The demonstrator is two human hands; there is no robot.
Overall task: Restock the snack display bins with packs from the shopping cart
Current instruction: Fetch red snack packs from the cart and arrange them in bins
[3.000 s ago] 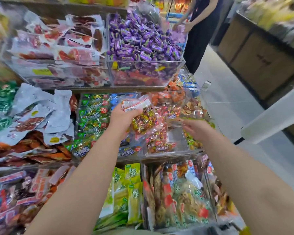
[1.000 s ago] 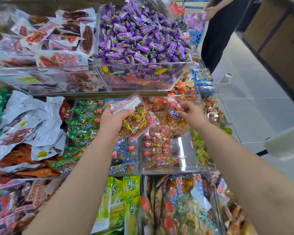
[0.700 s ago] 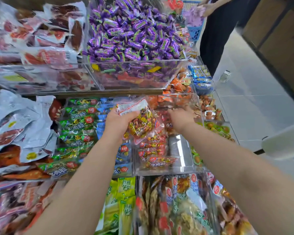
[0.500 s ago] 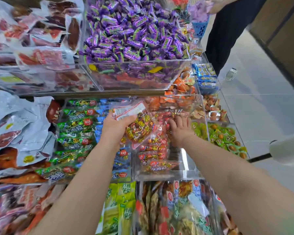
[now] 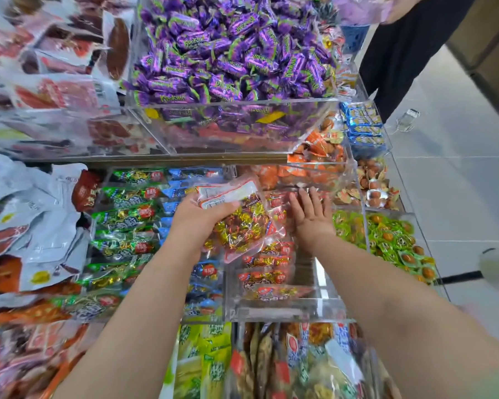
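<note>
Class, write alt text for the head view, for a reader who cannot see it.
A person's left hand grips a clear bag of gold-wrapped snacks over a clear display bin, while the right hand reaches into it with fingers straight. Purple candies fill the bin above.

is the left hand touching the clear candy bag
Touching: the head view shows the left hand gripping the clear candy bag at its labelled top.

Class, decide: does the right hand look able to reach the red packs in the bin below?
Probably yes: the right hand is open above the red packs; the bin is uncovered.
</note>
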